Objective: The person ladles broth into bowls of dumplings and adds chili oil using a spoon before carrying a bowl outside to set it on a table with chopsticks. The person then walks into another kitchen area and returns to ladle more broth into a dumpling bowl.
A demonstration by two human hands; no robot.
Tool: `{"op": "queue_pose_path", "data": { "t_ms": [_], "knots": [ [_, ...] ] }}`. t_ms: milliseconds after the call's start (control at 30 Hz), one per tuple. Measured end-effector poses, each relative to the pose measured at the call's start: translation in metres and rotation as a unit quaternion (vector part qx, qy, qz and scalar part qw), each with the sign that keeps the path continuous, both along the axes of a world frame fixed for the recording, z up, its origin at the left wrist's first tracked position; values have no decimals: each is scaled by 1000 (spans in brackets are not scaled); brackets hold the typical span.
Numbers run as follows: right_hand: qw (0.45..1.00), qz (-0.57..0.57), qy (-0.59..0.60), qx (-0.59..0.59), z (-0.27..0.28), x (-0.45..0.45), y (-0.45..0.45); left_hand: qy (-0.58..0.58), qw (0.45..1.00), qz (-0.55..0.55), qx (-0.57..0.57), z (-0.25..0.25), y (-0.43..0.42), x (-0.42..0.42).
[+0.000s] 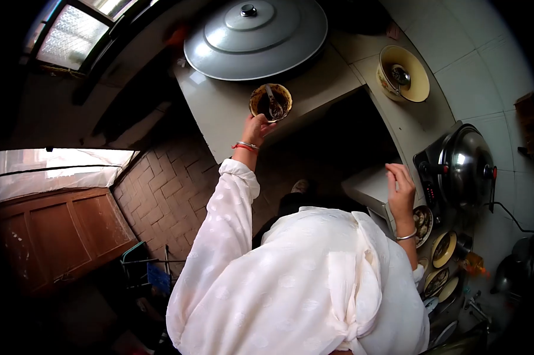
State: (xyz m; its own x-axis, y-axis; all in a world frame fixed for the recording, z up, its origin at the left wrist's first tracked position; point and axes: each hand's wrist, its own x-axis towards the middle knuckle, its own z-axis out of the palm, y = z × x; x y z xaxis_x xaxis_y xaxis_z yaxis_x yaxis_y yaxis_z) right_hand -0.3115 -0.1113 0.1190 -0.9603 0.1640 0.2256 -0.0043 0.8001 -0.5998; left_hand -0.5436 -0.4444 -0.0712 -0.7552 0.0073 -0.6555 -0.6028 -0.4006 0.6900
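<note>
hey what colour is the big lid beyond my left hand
The big lid is silver-grey; the head view, the only one, shows it.

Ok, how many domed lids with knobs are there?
2: the large grey metal lid at the top, and the shiny pot lid at right. Dark areas may hide more.

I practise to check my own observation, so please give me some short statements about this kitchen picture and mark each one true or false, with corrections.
1. The left hand is at a small bowl with a spoon in it. True.
2. The right hand grips a black kettle. False: no object shows in the right hand.
3. The big grey lid has a knob on top. True.
4. The red bracelet is on the right wrist. False: the red bracelet is on the left wrist.
5. The floor is plain white. False: the floor is brownish, with a paved pattern.
</note>
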Motion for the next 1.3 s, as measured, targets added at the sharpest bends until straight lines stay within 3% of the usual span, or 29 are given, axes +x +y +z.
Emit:
{"op": "queue_pose_path", "data": {
  "t_ms": [200,400,467,533,633,933,1000,1133,1200,1300],
  "knots": [
    [995,57,15,-75,7,-27,-23,68,989,-133,3,48,29,46],
    [994,6,31,-105,18,-56,-32,128,957,-252,58,99,100,102],
    [1000,-20,-2,-5,-5,-60,-27,136,947,-279,81,112,123,120],
    [983,-59,-133,114,-9,-56,-25,143,939,-296,105,121,144,134],
    [972,-117,-138,149,-21,-43,-16,155,927,-324,112,127,168,152],
    [975,-219,-15,25,-30,7,10,180,898,-376,141,135,209,191],
    [975,-218,-37,18,-28,21,11,169,885,-404,158,136,221,201],
    [962,-239,80,107,-10,49,29,160,876,-428,157,145,232,206],
    [964,-246,91,48,7,67,37,170,875,-428,147,144,235,209],
    [950,-267,140,77,27,87,45,174,874,-428,152,142,244,215]
  ]
}}
